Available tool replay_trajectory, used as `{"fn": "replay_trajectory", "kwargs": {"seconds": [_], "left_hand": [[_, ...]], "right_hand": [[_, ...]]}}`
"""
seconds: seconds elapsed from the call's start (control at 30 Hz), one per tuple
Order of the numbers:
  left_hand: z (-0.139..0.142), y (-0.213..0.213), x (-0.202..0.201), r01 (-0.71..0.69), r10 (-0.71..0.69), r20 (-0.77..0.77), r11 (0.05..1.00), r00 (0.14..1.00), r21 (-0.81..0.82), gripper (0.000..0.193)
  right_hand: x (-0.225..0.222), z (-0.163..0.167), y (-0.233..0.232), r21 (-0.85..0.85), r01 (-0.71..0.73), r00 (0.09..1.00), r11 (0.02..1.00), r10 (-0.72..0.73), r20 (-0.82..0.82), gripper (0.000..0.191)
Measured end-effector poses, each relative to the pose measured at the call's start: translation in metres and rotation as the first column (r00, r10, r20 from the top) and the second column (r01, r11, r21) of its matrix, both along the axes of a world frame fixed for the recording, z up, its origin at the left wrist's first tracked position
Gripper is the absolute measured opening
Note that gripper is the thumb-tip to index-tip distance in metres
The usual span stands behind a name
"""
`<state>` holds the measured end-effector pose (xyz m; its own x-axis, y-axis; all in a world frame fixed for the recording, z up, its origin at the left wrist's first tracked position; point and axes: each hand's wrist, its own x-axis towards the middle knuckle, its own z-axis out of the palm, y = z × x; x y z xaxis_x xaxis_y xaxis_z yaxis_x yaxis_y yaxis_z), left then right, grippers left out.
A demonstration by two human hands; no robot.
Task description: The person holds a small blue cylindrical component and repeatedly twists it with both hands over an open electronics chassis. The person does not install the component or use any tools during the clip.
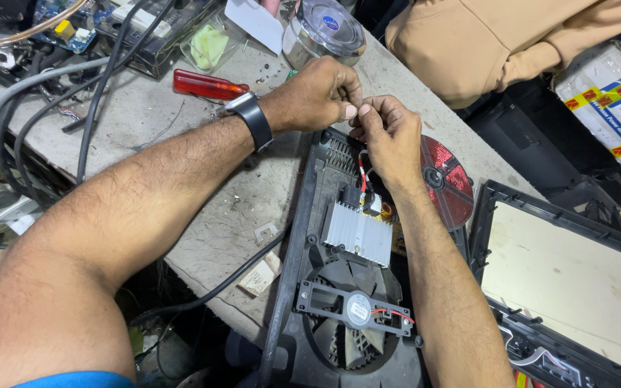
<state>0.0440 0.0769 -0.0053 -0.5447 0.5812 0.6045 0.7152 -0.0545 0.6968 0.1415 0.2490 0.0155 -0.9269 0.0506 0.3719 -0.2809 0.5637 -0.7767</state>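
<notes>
An opened black induction cooker base (303, 237) lies on the grey workbench, showing a silver heatsink (357, 233), a black cooling fan (353, 316) and a red copper coil (447, 179). My left hand (318, 93), with a black wristband, and my right hand (389, 136) meet above the far end of the base. Both pinch thin red and white wires (362, 169) that rise from the circuit board beside the heatsink. The fingertips hide the wire ends.
A red-handled screwdriver (206, 85) lies left of my left hand. A steel container (323, 32) stands behind. Black cables (52, 93) and circuit boards crowd the far left. The cooker's top frame (562, 280) lies at right. A person in tan clothing (497, 43) sits opposite.
</notes>
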Motion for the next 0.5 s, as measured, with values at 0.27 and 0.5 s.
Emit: {"fn": "replay_trajectory", "kwargs": {"seconds": [0.27, 0.5], "left_hand": [[-0.0022, 0.0009, -0.0011, 0.014, -0.014, -0.003, 1.000, 1.000, -0.013, 0.009], [-0.0044, 0.0015, -0.0025, 0.031, -0.031, -0.034, 0.999, 0.999, -0.011, 0.010]], "right_hand": [[-0.0010, -0.0019, 0.0038, -0.009, -0.019, 1.000, 1.000, 0.019, 0.010, 0.017], [-0.0007, -0.0010, 0.0017, 0.010, 0.001, 1.000, 1.000, -0.001, 0.013, 0.016]]}}
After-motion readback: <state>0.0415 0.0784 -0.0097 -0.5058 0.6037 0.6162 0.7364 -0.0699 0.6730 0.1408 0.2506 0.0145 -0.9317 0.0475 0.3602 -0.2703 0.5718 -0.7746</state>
